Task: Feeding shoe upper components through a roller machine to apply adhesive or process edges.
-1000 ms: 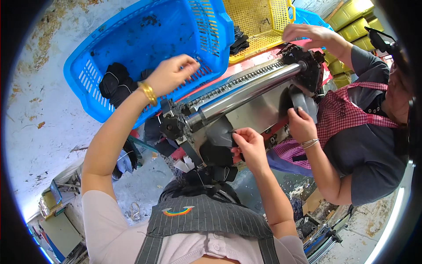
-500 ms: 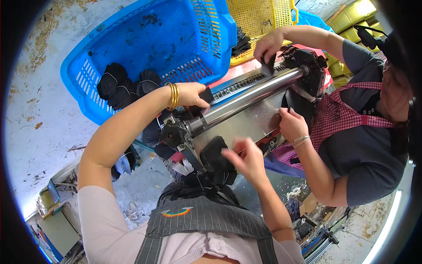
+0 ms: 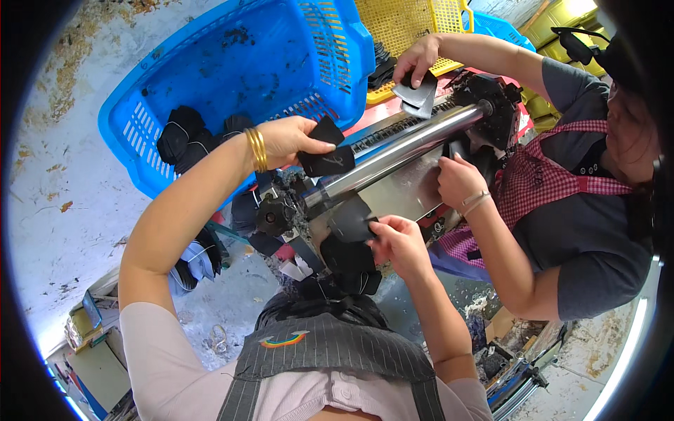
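Between the thumb and fingers of my left hand (image 3: 286, 142) are a few black flat pieces (image 3: 330, 161), held up behind the left end of a shiny metal roller (image 3: 404, 156). My right hand (image 3: 400, 242) pinches a thin dark piece (image 3: 352, 219) by its right edge, on the near side of the roller. Beneath it a stack of black pieces (image 3: 347, 257) rests at the machine's near edge. The roller belongs to a machine with a smooth metal plate (image 3: 393, 200) in front and a toothed strip behind.
A blue basket (image 3: 140, 67) with bundled black pieces (image 3: 184, 133) stands at the back left, a yellow basket (image 3: 397, 28) behind the machine. At the right a co-worker (image 3: 562, 210) holds dark pieces (image 3: 418, 95) over the roller's far end. Scraps litter the floor.
My left hand has lifted slightly, bringing black pieces up from behind the roller. My right hand has taken hold of a piece above the stack. The co-worker's far hand has raised its pieces.
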The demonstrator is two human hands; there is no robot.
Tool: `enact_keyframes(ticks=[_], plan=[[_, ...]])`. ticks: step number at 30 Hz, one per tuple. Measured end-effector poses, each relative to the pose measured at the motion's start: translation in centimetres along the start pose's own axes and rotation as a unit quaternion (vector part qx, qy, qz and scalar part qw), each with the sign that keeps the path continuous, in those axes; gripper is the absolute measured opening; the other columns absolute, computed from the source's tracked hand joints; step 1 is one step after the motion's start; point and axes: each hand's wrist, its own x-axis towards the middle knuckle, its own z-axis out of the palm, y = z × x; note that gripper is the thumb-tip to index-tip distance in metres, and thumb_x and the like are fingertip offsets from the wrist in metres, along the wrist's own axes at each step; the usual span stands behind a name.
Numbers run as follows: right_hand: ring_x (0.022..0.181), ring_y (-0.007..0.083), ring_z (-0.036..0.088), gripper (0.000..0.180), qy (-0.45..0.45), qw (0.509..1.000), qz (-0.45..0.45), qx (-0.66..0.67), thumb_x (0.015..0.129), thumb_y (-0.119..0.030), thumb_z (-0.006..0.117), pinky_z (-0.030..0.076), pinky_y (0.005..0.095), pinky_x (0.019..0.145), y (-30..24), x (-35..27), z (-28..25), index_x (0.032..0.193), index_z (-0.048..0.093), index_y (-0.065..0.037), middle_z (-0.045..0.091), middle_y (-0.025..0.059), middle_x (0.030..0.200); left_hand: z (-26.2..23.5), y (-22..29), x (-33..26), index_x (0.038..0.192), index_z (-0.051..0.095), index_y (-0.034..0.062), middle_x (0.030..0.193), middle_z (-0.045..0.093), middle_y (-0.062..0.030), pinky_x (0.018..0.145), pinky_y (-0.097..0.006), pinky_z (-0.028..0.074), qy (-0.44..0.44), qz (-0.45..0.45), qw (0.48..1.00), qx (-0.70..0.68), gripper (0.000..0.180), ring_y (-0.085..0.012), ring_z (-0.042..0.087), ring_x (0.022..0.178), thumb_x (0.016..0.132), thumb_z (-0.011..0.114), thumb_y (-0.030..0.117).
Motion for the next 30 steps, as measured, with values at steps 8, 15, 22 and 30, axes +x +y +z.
enact_keyframes(ticks=[8, 15, 22, 30], plan=[[0.055, 0.0175, 0.053, 0.041, 0.047, 0.869, -0.302, -0.39, 0.068, -0.031, 0.078, 0.044, 0.0307, 0.052, 2.9, -1.6, -0.3, 0.074, 0.051, -0.001, 0.054, 0.0084, 0.062, -0.8, -2.3, 1.8, 0.1, 0.059, 0.0048, 0.09, 0.064, -0.0025, 0.073, -0.03, 0.047, 0.032, -0.076, 0.993, 0.088, 0.022, -0.0122, 0.06, 0.081, 0.081, 0.065, 0.016], [0.052, 0.0115, 0.055, 0.016, 0.089, 0.922, -0.247, -0.283, 0.081, -0.011, 0.064, 0.042, 0.0247, 0.046, 3.9, -2.8, -2.3, 0.086, 0.059, 0.004, 0.059, 0.0071, 0.063, -0.5, 1.7, -0.4, 0.12, 0.046, 0.0035, 0.098, 0.058, -0.0053, 0.076, -0.028, 0.05, 0.102, 0.105, 0.971, 0.189, 0.043, -0.0109, 0.059, 0.087, 0.079, 0.062, 0.002], [0.053, 0.01, 0.054, 0.021, -0.015, 0.994, -0.05, 0.094, 0.083, -0.017, 0.062, 0.043, 0.0224, 0.048, 0.7, 1.2, 0.4, 0.086, 0.058, 0.003, 0.062, 0.0082, 0.068, 0.9, -0.3, 1.0, 0.1, 0.059, 0.0023, 0.094, 0.064, -0.0045, 0.079, -0.029, 0.05, 0.03, -0.052, 0.996, 0.059, 0.021, -0.012, 0.062, 0.087, 0.081, 0.065, 0.01], [0.056, 0.0187, 0.056, 0.028, 0.041, 0.871, -0.264, -0.413, 0.073, -0.02, 0.073, 0.045, 0.0283, 0.053, 3.8, -2.2, -0.8, 0.079, 0.055, 0.0, 0.058, 0.0109, 0.068, -1.2, -1.1, 1.6, 0.101, 0.058, 0.0018, 0.091, 0.063, -0.0009, 0.074, -0.024, 0.048, 0.069, 0.023, 0.962, 0.264, 0.021, -0.008, 0.058, 0.085, 0.082, 0.063, 0.009]])
